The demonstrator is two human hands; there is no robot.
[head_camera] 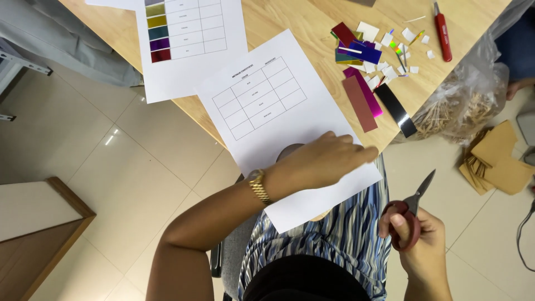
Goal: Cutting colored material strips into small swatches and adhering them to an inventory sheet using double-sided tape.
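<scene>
Nearest the camera, the right hand [415, 237] is curled closed around the red handles of a pair of scissors [409, 214], thumb through one loop, held off the table edge above the person's striped lap. The scissors' long axis runs on a diagonal, the shut grey blades pointing up and to the right, away from the body. A little farther out, the left hand [326, 161] lies palm down with its fingers stretched loosely flat on the lower part of a white sheet with a printed grid [278, 111]; it grips nothing, only presses on the paper. The forearm reaches in from the lower left, bent at the elbow, with a gold wristwatch [258, 185] on the wrist. The sheet lies skewed, its long axis running from upper left to lower right, and its near corner overhangs the edge of the wooden table [278, 19]. Just beyond the fingertips lie a brown strip [359, 104], a magenta strip [365, 89] and a black strip [397, 108], side by side. Farther on sits a scatter of coloured foil scraps [356, 47], then a red utility knife [443, 33]. At the far left lies a second sheet with a column of colour swatches [189, 50].
</scene>
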